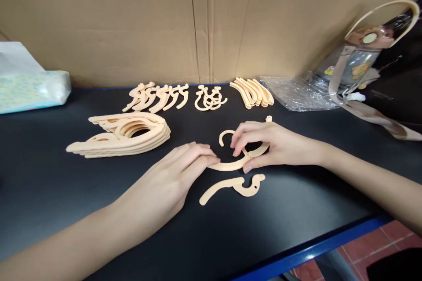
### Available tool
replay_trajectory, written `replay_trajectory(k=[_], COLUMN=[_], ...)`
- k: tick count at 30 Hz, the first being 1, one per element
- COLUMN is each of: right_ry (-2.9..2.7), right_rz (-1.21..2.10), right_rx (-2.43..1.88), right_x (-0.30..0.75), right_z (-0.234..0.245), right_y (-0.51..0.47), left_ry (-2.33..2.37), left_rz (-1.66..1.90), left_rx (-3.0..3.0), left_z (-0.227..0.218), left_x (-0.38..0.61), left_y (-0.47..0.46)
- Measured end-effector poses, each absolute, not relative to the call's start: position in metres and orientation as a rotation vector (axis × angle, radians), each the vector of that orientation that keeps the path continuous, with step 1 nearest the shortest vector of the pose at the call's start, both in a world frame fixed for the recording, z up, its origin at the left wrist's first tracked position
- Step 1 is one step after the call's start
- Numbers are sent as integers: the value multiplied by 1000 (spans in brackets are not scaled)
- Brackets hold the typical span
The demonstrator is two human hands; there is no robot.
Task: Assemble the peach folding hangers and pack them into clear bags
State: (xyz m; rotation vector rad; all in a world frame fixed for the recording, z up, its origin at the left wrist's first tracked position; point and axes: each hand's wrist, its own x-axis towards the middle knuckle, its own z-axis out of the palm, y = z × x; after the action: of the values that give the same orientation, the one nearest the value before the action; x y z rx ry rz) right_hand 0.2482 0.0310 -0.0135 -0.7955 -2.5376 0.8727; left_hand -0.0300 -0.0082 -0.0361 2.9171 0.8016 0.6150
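A cream plastic folding clothes hanger, partly put together, lies on the black table between my hands, its curved hook pointing away from me. My left hand is closed over the end of its left arm, fingertips hiding that end. With thumb and fingers, my right hand grips the hanger around its middle joint and right arm. The right arm's tip shows above the knuckles. Just in front of the hanger lies a loose hanger arm with a curled, holed end piece, touched by neither hand.
Behind my left hand is a stack of folded hangers. Along the back lie curled hanger pieces, hooks and curved arms. A plastic bag, a strapped bottle and a tissue pack flank them. Cardboard stands behind.
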Motion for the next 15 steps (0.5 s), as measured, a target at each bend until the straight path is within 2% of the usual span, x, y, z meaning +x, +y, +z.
replay_trajectory(k=[8,15], right_ry=[-2379,-2396], right_rz=[1223,1302], right_rx=[-750,-690], right_x=[246,245], right_z=[-11,-8], right_y=[27,26], left_ry=[901,1033], left_rz=[617,568], left_rx=[3106,3055], left_z=[-30,-30], left_x=[-31,-27], left_y=[-4,0])
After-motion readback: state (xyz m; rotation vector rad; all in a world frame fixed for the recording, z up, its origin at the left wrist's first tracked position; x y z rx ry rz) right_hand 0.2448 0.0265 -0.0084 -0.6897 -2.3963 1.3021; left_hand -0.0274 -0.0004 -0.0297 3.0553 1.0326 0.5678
